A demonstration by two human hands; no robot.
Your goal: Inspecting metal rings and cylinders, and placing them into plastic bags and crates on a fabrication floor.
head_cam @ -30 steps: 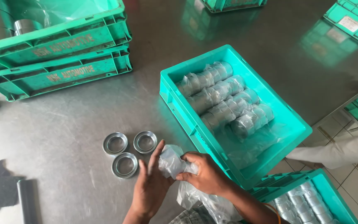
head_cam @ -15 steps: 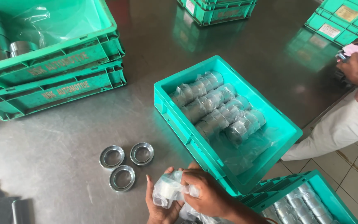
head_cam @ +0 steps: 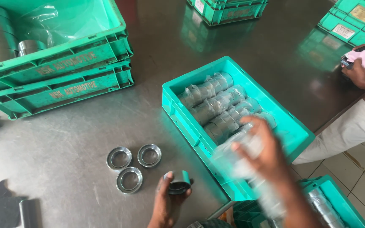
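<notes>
left hand [head_cam: 168,202] clamped on ring [head_cam: 179,185], right hand [head_cam: 262,153] gripping bag [head_cam: 237,162] — crate [head_cam: 294,131] beside

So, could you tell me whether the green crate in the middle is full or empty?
Partly full: the green crate holds rows of plastic-wrapped metal rings, with bare floor showing at its near end.

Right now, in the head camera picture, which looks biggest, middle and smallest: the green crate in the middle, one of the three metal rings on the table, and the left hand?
1. Green crate, by far.
2. Left hand.
3. Metal ring. It lies farther from the camera, so the gap is unsure.
</notes>
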